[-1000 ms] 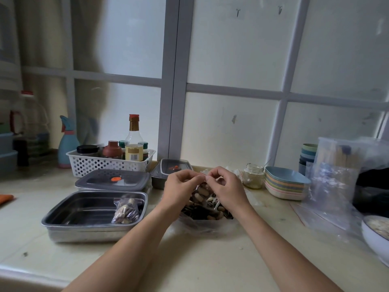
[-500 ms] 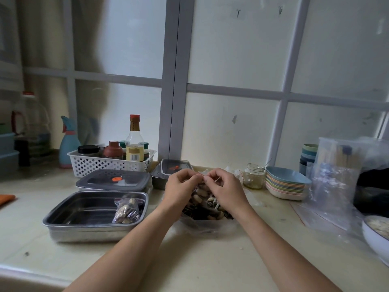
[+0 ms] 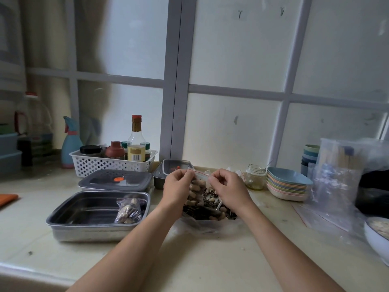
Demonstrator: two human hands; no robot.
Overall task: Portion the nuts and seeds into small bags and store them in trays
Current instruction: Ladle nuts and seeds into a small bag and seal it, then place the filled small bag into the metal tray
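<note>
Now we are pinching the small bag (image 3: 199,182) with left hand (image 3: 177,186) and right hand (image 3: 228,187) to seal it right of the tray (image 3: 69,211).

Noted the tray (image 3: 88,207) was smooth metal with a dull sheen. The small bag (image 3: 197,187) I held was thin clear plastic, glossy and crinkled. Basket (image 3: 99,164) was white perforated plastic. Jar (image 3: 255,179) was clear glass. Counter (image 3: 210,260) looked matt.

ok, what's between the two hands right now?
Head view: the small bag, its zip top pinched by the left hand and right hand; peanuts inside.
</note>
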